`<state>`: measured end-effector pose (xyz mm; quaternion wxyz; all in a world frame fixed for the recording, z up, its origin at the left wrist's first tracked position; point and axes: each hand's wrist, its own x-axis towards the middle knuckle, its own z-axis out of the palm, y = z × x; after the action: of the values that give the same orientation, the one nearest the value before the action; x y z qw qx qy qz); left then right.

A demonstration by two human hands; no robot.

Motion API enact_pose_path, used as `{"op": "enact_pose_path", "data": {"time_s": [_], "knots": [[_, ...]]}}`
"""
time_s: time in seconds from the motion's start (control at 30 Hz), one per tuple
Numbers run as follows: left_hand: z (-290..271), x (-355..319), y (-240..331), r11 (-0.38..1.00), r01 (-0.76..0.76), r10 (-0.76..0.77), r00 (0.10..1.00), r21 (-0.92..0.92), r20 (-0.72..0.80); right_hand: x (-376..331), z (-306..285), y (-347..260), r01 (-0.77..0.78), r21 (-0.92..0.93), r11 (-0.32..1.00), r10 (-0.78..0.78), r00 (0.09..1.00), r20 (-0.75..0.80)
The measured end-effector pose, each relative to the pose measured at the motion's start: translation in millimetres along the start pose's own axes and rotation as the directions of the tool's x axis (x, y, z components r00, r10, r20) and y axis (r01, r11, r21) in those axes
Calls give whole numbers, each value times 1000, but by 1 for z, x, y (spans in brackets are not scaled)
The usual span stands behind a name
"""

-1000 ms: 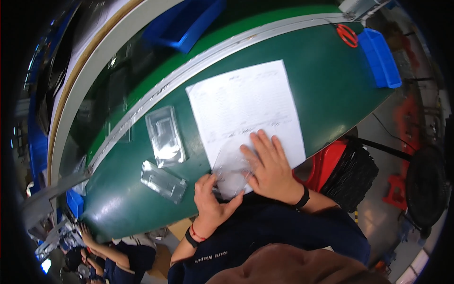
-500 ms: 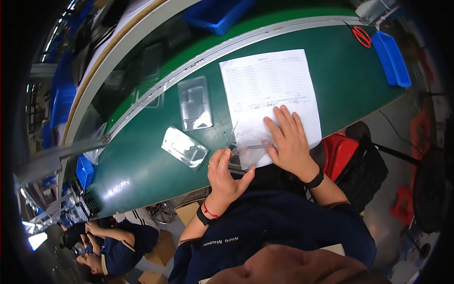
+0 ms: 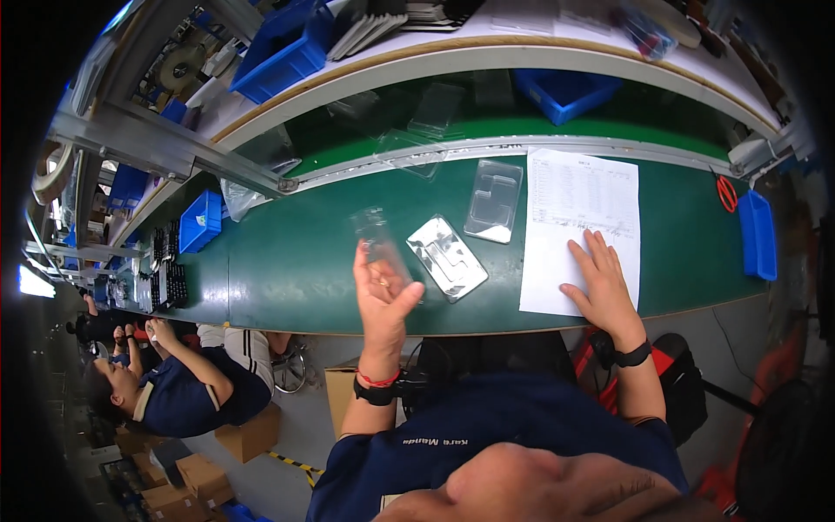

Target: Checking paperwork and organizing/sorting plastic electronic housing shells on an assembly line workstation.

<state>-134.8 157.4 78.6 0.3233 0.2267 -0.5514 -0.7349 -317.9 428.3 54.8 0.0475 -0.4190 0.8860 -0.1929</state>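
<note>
Where L hand (image 3: 383,306) grips, tray (image 3: 371,224) clr, blurry

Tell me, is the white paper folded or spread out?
Spread out: the white paper lies flat on the green table, under the right hand.

Green workbench (image 3: 287,270), white-edged shelf (image 3: 435,59), grey floor (image 3: 304,418), bright lamp (image 3: 36,282).

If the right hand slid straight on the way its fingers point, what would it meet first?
Probably the rail, just past the paper that the right hand seems to rest on, though depth is hard to judge.
</note>
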Motion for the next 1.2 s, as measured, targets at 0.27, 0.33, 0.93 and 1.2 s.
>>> {"op": "enact_pose_path", "data": {"time_s": [0.27, 0.33, 0.93, 1.2], "knots": [[-33, 71, 10, 979, -22, 18, 1000, -204, -19, 29, -14, -20, 9, -44, 999, -7, 998, 65], [-32, 94, 9, 946, 43, -44, 999, -322, 4, 37, -29, -29, -2, -57, 998, 5, 999, 51], [-47, 148, -38, 791, 255, -302, 953, -557, 7, 359, 50, -128, -398, -262, 879, 418, 908, 22], [-43, 148, -34, 751, 268, -319, 947, -604, 24, 350, 38, -96, -270, -34, 962, 270, 963, 4]]}}
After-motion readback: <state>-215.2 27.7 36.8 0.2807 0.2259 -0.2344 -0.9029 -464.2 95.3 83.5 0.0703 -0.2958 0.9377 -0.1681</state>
